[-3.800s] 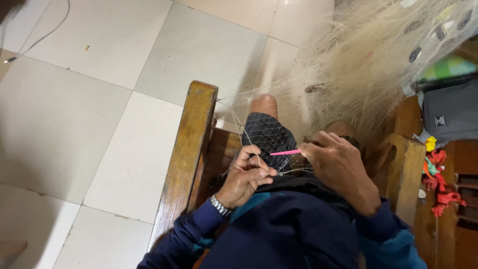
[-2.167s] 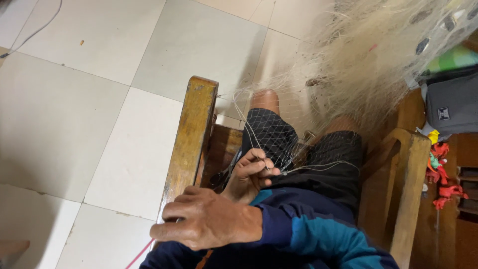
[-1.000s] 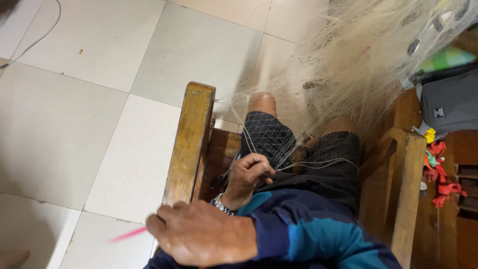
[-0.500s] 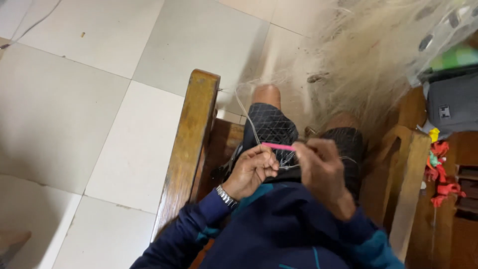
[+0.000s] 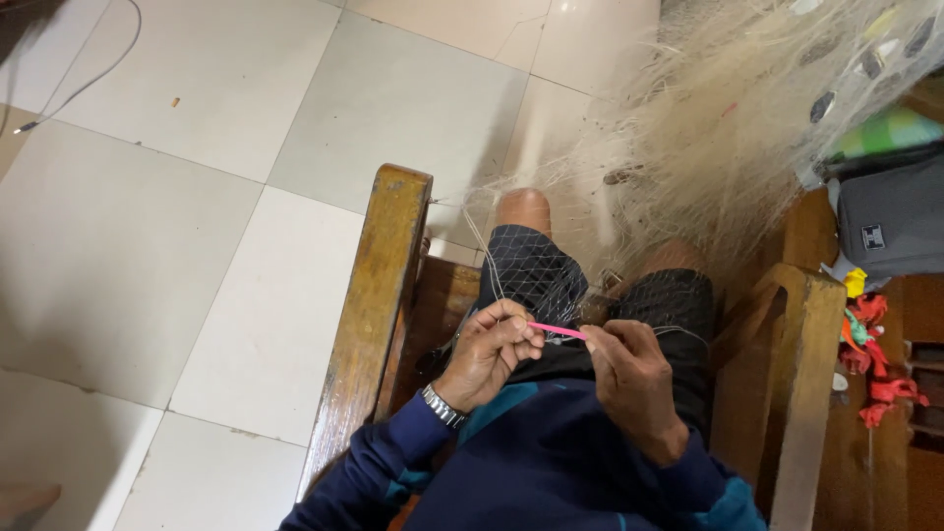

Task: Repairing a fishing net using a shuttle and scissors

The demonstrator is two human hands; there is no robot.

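Note:
I sit in a wooden chair with a pale fishing net (image 5: pixel 728 128) draped over my knees and piled at the upper right. My left hand (image 5: pixel 492 349), with a metal watch on the wrist, pinches net strands above my left thigh. My right hand (image 5: pixel 634 379) holds a thin pink netting needle (image 5: pixel 557 330), whose tip reaches the left hand's fingers. Fine threads run from both hands up toward the net pile.
The chair's wooden left armrest (image 5: pixel 379 295) and right armrest (image 5: pixel 801 374) flank my lap. White floor tiles (image 5: pixel 246 197) spread to the left. A grey bag (image 5: pixel 890 221) and red and yellow bits (image 5: pixel 875 344) lie at the right edge. A cable (image 5: pixel 84 79) crosses the top-left floor.
My right hand, which had pulled the pink needle far out to the lower left, has come back to my lap and now meets the left hand at the net.

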